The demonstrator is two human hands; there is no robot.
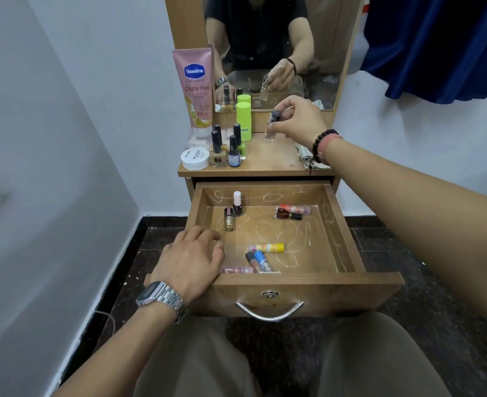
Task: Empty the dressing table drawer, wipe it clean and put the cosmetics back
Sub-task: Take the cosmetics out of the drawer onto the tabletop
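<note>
The wooden drawer (pixel 348 233) stands pulled open, with white scribbles on its floor. Inside lie two nail polish bottles (pixel 233 210) at the back left, two reddish tubes (pixel 292 212) at the back right, and a yellow lip balm (pixel 266 248) with several small tubes (pixel 258 262) near the front. My left hand (pixel 192 260) rests on the drawer's front left corner, fingers relaxed, holding nothing. My right hand (pixel 301 120) pinches the dark cap of a small clear bottle (pixel 271 128), holding it upright just on or above the tabletop (pixel 273 159).
On the tabletop's left stand a pink Vaseline tube (pixel 195 87), a green bottle (pixel 243 120), several nail polish bottles (pixel 225 147) and a white jar (pixel 194 159). A crumpled cloth (pixel 305 154) lies at the right. The mirror (pixel 265 47) rises behind; blue fabric (pixel 437 47) hangs on the right.
</note>
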